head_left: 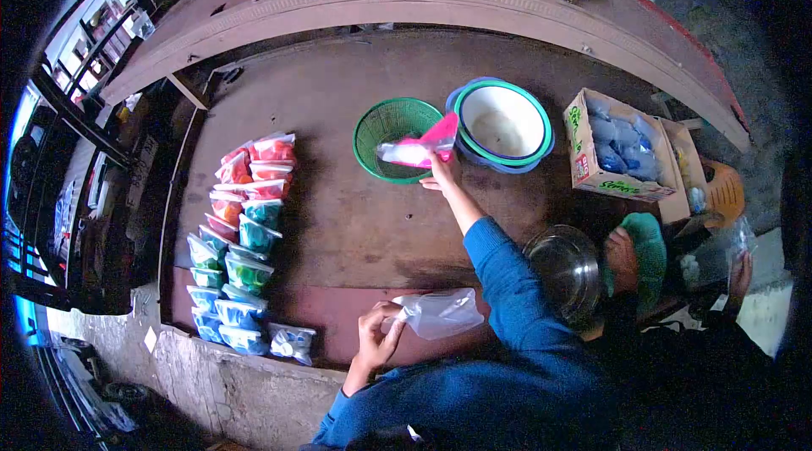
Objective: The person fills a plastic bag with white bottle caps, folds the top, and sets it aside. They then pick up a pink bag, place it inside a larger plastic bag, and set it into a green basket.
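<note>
1. Pink plastic is what we are pinching in our right hand (440, 172), near the middle of the frame: a pink packet (419, 149) held by its lower edge over the rim of the green basket (391, 136). We are gripping it only at one end, so it could be slipping out and dropping onto the wooden table (338, 223) rather than into the basket.

2. Our left hand (376, 337), at the lower middle of the frame, is closing its fingers on the neck of a clear plastic bag (440, 313). We cannot tell whether its mouth is open. The bag is lying slack on the table edge, and a loose hold could be letting it slide off toward us.

3. Our right arm is stretching far across the table, close to the white bowl (501, 125) just right of the basket. A careless sweep of the sleeve could be knocking it.

4. Filled packets (241, 240) are lying in rows at the left of the frame, well apart from both hands, so we are judging them safe.

5. A cardboard box (622, 151) of blue packets is sitting at the right, and a steel bowl (565, 269) is near our elbow, which could be bumping it.
</note>
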